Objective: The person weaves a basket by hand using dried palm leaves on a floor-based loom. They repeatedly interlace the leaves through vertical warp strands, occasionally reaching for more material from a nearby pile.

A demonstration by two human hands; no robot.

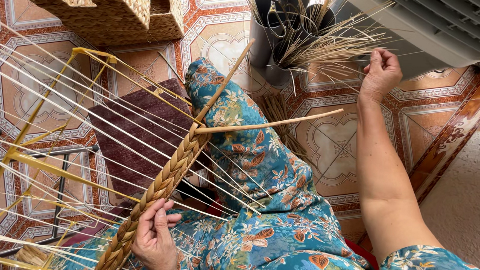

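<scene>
Hands: left point(155, 241) gripping one braid point(155, 191), right point(380, 74) pinching dry straws point(328, 48).

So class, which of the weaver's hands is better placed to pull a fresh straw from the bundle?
The right hand. It is raised at the dry straw bundle standing in the grey pots, fingers pinched at the strands. The left hand is low, gripping the braid.

Left hand point(155, 241) on straw braid point(155, 194)
</scene>
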